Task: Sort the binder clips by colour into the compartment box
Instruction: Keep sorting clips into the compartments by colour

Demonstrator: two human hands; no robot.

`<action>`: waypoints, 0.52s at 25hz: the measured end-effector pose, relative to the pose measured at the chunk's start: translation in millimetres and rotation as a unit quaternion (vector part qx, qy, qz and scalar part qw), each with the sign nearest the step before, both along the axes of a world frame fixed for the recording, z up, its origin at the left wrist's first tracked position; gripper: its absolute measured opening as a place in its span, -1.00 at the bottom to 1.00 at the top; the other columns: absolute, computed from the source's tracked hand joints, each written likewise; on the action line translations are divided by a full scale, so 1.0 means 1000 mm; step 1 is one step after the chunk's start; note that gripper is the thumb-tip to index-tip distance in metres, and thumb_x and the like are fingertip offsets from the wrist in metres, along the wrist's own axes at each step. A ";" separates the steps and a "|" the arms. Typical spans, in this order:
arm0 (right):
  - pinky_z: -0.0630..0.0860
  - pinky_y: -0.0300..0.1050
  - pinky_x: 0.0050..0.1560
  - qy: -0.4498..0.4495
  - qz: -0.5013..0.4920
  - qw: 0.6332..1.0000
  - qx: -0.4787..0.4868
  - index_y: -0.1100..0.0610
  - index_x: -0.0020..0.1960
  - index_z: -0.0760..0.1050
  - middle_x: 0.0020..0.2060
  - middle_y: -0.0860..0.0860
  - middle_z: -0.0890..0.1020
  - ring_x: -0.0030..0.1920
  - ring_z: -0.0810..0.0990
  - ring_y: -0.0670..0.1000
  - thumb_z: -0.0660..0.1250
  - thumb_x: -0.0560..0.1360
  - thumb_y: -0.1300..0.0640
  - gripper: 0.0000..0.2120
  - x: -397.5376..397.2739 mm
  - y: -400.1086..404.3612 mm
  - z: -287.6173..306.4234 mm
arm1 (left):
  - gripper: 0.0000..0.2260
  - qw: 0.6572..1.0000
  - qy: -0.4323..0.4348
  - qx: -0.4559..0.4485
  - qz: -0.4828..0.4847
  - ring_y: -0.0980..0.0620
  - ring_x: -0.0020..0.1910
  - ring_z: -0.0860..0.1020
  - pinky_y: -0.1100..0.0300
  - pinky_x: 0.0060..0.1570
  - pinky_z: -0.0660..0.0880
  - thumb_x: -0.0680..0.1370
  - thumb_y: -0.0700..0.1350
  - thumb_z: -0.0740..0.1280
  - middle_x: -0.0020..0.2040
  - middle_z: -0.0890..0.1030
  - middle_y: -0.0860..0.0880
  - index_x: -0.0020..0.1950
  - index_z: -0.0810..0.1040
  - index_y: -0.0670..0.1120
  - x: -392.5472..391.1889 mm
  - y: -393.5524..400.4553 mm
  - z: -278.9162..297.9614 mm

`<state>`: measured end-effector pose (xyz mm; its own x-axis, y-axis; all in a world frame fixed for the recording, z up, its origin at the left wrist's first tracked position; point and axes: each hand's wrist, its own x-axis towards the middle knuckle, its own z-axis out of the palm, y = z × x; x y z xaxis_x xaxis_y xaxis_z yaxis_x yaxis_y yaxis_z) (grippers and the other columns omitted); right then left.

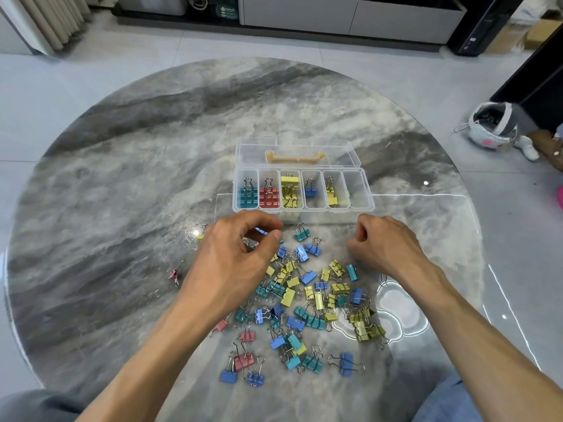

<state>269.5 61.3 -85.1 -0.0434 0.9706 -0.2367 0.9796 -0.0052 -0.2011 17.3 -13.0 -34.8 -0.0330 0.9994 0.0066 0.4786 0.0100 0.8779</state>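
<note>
A clear compartment box (367, 205) lies open on the round marble table, its lid (335, 147) folded back. From the left its compartments hold teal clips (246, 197), red clips (269, 197), yellow clips (289, 190), one blue clip (310, 190) and more yellow clips (333, 194); the last one holds nothing. A loose pile of blue, teal, yellow and pink binder clips (304, 300) lies in front of the box. My left hand (234, 257) hovers over the pile's upper left, fingers curled round a blue clip (262, 231). My right hand (385, 246) is curled at the pile's upper right; no clip shows in it.
A stray pink clip (174, 274) lies left of my left hand, and a small yellow one (199, 236) sits by a light glare. A tan handle (294, 156) is on the lid. The table edge (18, 239) curves round; a shoe and a bag lie on the floor at the right.
</note>
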 end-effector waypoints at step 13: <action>0.33 -0.19 -0.53 0.698 -0.178 0.646 -0.250 0.16 -0.25 0.52 -0.47 0.13 0.52 -0.54 0.44 0.04 0.25 0.53 0.26 -0.81 -0.076 -0.071 0.050 | -0.82 0.988 -0.109 0.014 -0.108 0.12 -0.07 0.67 0.18 -0.04 0.61 0.46 -0.14 0.49 -0.06 0.71 0.06 0.06 0.70 -0.03 0.012 -0.001 -0.002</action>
<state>193.2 -9.8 -35.1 -0.3478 0.7955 -0.4962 -0.2375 -0.5867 -0.7742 29.4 -13.7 -36.8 0.1773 0.9829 0.0497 0.2671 -0.0967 0.9588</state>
